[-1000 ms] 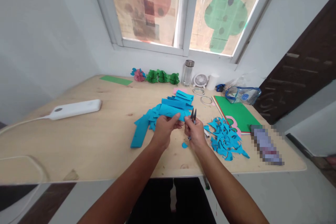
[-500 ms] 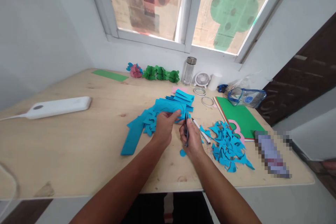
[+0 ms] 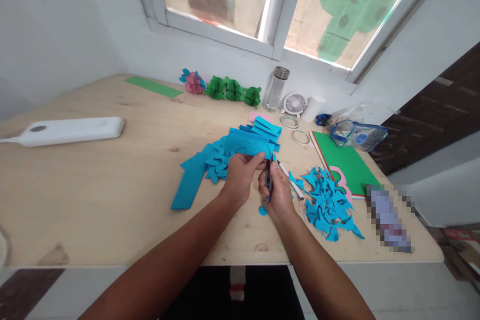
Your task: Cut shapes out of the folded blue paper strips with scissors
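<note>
My left hand (image 3: 240, 176) pinches the lower edge of a blue paper strip (image 3: 245, 144) with curved lines drawn on it. Dark scissors (image 3: 268, 180) are in my right hand (image 3: 276, 191), their blades at the right end of the strip. Cut blue paper shapes (image 3: 216, 160) and a long blue strip (image 3: 191, 182) lie to the left of my hands. Behind the held strip are folded blue papers (image 3: 267, 129). A white pen (image 3: 291, 181) rests just right of my right hand, beside a pile of blue scraps (image 3: 326, 205).
Green paper sheets (image 3: 345, 162), a clear blue-edged pouch (image 3: 360, 136), tape rolls (image 3: 300, 137), a small fan (image 3: 294, 104) and a glass bottle (image 3: 275, 90) stand or lie at the back right. A white device (image 3: 75, 130) lies left on the table (image 3: 112, 200).
The camera view has shifted, so the window sits higher in the picture. The blades, apart before, now look closer together at the strip's right end.
</note>
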Demonstrator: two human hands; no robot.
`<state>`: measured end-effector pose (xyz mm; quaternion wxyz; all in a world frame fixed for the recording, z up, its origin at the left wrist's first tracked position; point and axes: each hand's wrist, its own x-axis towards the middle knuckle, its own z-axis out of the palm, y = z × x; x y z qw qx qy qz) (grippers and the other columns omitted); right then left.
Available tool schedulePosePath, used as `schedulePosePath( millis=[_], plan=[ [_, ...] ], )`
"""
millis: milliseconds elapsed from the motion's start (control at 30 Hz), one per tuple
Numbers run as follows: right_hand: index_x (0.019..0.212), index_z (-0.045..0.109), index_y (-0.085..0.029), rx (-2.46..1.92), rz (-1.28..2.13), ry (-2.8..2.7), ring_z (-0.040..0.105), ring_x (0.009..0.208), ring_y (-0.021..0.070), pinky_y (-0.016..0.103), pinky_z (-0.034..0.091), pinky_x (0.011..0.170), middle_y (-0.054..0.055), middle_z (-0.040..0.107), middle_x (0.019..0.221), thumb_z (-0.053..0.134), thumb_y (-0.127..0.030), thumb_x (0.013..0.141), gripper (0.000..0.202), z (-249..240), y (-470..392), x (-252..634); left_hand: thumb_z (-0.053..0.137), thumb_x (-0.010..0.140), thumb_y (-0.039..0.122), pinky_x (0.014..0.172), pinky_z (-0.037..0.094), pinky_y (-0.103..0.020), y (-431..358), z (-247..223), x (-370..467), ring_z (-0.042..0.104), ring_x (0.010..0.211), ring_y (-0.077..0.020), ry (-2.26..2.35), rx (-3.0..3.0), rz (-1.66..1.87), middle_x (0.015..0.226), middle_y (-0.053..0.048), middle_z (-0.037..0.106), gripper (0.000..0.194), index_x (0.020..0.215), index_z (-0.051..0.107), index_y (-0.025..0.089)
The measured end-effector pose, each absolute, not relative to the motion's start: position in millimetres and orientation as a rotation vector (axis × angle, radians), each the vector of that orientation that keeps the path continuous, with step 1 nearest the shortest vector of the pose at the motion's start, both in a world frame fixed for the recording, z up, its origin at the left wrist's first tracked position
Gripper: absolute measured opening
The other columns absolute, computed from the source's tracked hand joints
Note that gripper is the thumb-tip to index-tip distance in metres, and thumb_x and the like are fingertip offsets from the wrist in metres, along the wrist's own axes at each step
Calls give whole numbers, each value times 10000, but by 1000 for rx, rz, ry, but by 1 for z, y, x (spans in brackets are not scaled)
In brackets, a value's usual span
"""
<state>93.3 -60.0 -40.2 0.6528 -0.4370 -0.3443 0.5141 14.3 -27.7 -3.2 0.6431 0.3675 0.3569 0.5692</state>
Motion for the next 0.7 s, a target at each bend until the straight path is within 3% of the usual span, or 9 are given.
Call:
schedulePosePath(
  millis=[233,700],
  plan=[
    [586,469,-189,-1018,1154,-801,232,333,48,234,137,370,-78,385,397,575,-605,770,467,-39,-60,93,716,618,307,565,496,-255,-29,-5,15,579,531,-142,817,836,1300,483,3,566,269,474,554,148],
    [557,434,-197,-1048,1149,-798,227,340,50,234,134,372,-73,378,410,567,-630,756,495,-37,-61,92,707,612,318,521,461,-246,-31,-4,15,568,534,-152,856,857,1309,467,-1,548,281,450,541,160]
  ],
)
